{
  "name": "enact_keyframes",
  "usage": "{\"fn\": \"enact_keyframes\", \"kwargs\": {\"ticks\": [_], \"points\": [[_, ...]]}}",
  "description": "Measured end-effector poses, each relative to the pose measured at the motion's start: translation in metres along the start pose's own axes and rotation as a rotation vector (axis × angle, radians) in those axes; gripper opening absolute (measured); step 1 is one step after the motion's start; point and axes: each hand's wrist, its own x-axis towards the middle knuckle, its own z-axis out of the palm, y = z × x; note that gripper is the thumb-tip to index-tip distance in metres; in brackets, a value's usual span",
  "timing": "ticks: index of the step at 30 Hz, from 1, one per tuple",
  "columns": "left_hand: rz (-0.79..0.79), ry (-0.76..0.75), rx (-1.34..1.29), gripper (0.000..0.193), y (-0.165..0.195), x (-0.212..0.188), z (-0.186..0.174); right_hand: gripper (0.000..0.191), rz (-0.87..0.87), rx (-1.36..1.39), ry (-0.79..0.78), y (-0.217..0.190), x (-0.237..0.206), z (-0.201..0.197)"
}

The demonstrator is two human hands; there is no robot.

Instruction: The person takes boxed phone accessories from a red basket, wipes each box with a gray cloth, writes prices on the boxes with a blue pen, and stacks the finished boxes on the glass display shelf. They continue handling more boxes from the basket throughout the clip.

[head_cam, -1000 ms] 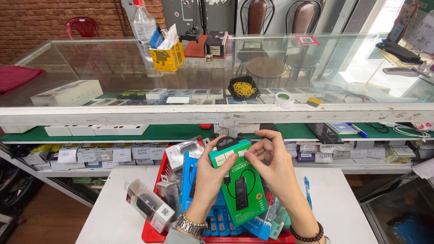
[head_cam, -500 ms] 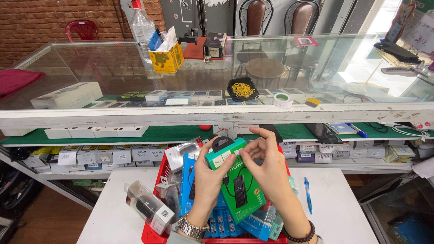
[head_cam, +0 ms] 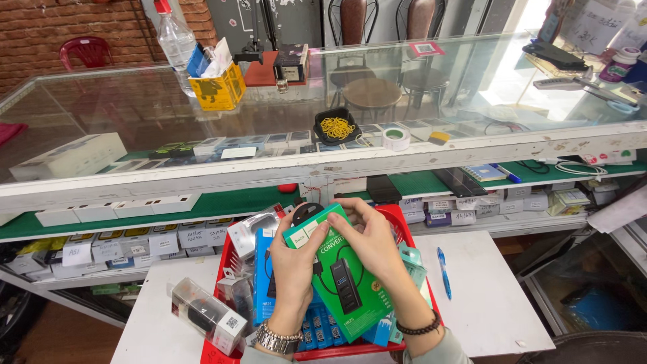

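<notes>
While the head view is looking down over a white desk (head_cam: 485,296), both hands are gripping a green box (head_cam: 337,276) with a black device pictured on its front, holding it tilted above a red basket (head_cam: 404,222) that is sitting on the desk. The left hand (head_cam: 293,269) is closing around the box's left edge, thumb lying over the front, and a metal wristwatch (head_cam: 276,337) is showing at that wrist. The right hand (head_cam: 371,243) is clasping the box's upper right corner, fingers curling over the top edge, with a dark bead bracelet (head_cam: 418,329) circling its wrist. A black round part (head_cam: 306,212) is peeking out just behind the box's top (what it is, I cannot tell). Inside the basket, blue boxes (head_cam: 264,269) are standing just beside the green one, and more small blue packages are lying under it. A clear plastic case (head_cam: 205,317) with a dark item inside is lying at the basket's left, half over its rim. A blue pen (head_cam: 443,269) is lying on the desk to the right, near the basket but apart from it. Beyond the desk, a glass display counter (head_cam: 135,114) is carrying a yellow box (head_cam: 217,86), a plastic bottle (head_cam: 176,40), a black tray of rubber bands (head_cam: 337,126) and a tape roll (head_cam: 395,138).
</notes>
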Motion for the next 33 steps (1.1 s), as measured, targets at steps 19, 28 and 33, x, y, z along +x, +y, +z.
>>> {"fn": "enact_keyframes", "kwargs": {"ticks": [19,28,33], "points": [[-0.339,0.139,-0.104,0.050,-0.031,0.033,-0.044,0.027,0.476,-1.298,0.277,0.242,-0.051,-0.161],[-0.299,0.072,-0.131,0.039,-0.019,0.022,-0.052,0.032,0.039,-0.207,0.651,0.187,0.002,-0.188],[-0.366,0.056,-0.190,0.035,-0.022,0.018,-0.053,0.034,0.022,0.379,0.176,0.094,0.001,-0.127]]}}
